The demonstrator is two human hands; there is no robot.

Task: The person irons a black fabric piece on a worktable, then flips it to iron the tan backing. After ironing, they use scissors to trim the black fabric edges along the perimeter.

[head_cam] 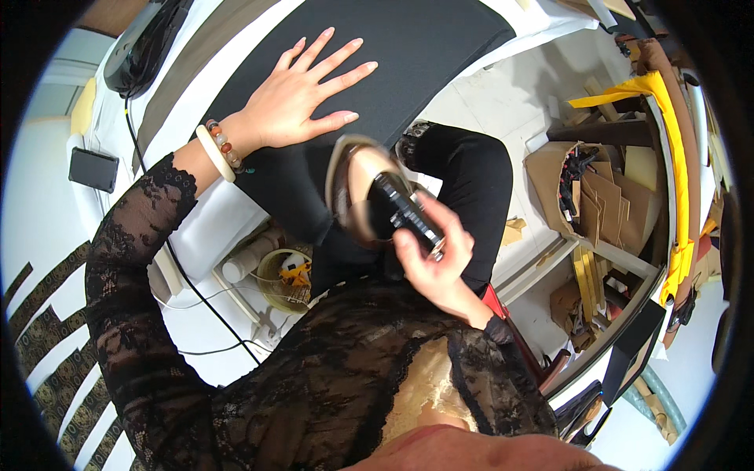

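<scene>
Black fabric point(406, 65) lies over a white-covered surface in front of me. My left hand point(312, 88) rests palm down on it with fingers spread, holding nothing; a pale bangle and a bead bracelet circle that wrist. My right hand point(439, 244) is closed around the black handle of what looks like a clothes iron point(368, 171), its pointed brown and beige body towards the fabric's near edge. The iron is blurred, and its underside is hidden, so I cannot tell whether it touches the cloth.
A glossy black device point(144, 50) with a black cord point(177, 259) is at upper left, near a dark phone-like object point(93, 169). Below are a yellowish bin point(277, 288) and a white bottle point(235, 269). Right: a cardboard box point(542, 182) of scraps and a shelf frame point(530, 259) with yellow fabric point(677, 176).
</scene>
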